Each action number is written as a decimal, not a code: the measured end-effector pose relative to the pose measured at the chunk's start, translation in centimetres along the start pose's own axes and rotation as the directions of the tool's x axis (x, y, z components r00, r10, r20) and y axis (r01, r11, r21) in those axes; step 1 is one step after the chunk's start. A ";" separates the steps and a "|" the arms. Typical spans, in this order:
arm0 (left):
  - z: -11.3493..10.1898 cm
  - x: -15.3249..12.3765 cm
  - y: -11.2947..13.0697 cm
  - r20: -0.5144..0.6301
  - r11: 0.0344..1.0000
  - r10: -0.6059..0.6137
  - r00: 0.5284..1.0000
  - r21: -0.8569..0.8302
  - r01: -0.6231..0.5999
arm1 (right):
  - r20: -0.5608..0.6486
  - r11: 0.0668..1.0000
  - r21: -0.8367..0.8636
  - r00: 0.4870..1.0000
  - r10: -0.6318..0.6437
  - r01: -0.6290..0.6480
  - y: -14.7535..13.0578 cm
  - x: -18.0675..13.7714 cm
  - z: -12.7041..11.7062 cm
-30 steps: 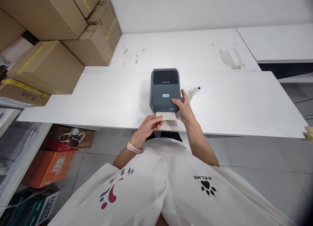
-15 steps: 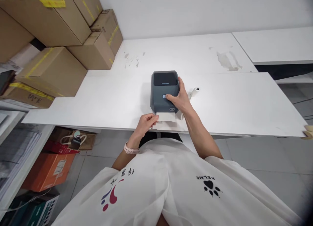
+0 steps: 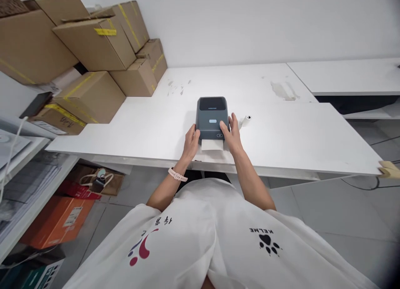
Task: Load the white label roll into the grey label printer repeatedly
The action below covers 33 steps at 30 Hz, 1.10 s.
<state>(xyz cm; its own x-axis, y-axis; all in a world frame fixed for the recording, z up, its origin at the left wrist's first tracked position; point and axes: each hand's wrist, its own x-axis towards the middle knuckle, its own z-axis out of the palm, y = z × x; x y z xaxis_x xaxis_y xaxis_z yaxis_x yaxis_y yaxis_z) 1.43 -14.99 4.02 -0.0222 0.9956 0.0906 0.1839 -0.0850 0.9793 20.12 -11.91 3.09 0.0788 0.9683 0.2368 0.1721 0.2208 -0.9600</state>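
Observation:
A dark grey label printer [image 3: 205,128] sits on the white table, its black window at the back and a light button in the middle of its lid. A blank white paper strip [image 3: 212,145] sticks out of its front slot. My left hand [image 3: 191,144] is pressed to the printer's left front side, fingers along the edge. At the right front corner is my right hand [image 3: 231,134], its thumb on the lid and its fingers down the right side. Both hands grip the printer between them. Right of it lies a small white paper roll [image 3: 246,121].
Cardboard boxes [image 3: 93,43] with yellow tape are stacked on the left of the white table [image 3: 290,134]. A white wall stands behind. Below left are an orange box [image 3: 59,222] and a brown paper bag [image 3: 114,184]. Another white table [image 3: 350,74] adjoins at the back right.
My left hand has let go of the paper strip and moved up to the printer's left side. My right thumb has come off the button towards the front right corner. The view has shifted.

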 end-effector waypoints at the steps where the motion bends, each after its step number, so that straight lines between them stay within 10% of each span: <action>1: 0.0 -0.2 0.0 0.001 1.000 0.002 1.000 0.011 -0.002 | -0.039 0.999 0.026 0.999 0.034 -0.033 -0.1 -1.0 0.0; 8: 0.4 -0.5 0.2 -0.042 0.999 0.000 0.999 -0.048 -0.002 | -0.087 0.987 0.128 0.991 0.106 -0.094 -1.6 -2.7 -0.3; 15: -0.9 7.0 5.1 -0.019 0.964 0.200 0.980 -0.173 -0.200 | -0.080 0.991 -0.004 0.988 -0.132 0.132 -4.8 5.9 -1.7; 21: -1.4 11.3 4.6 -0.082 0.855 -0.060 0.995 0.511 0.093 | -0.054 0.976 -0.193 0.992 -0.111 0.098 -6.4 15.7 -1.3; 26: -1.3 11.5 2.9 0.054 0.730 -0.204 0.977 0.674 0.116 | -0.065 0.871 -0.384 0.933 -0.355 0.305 -7.6 17.1 -1.3; 29: -1.1 12.2 2.7 0.072 0.721 -0.219 0.973 0.684 0.112 | 0.199 0.687 -0.583 0.896 -0.396 0.433 -8.0 15.7 -0.8; 33: -0.9 12.9 2.5 0.080 0.725 -0.229 0.970 0.679 0.115 | 0.590 0.522 -0.711 0.803 0.079 0.471 -6.5 14.4 1.3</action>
<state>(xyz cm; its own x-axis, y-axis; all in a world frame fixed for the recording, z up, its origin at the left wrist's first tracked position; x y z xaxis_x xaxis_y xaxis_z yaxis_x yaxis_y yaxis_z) 0.72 -2.41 7.79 0.0155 0.9885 -0.1505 0.7979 0.0785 0.5976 18.84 0.76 12.59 -0.5029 0.8639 0.0261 0.8251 0.4889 -0.2833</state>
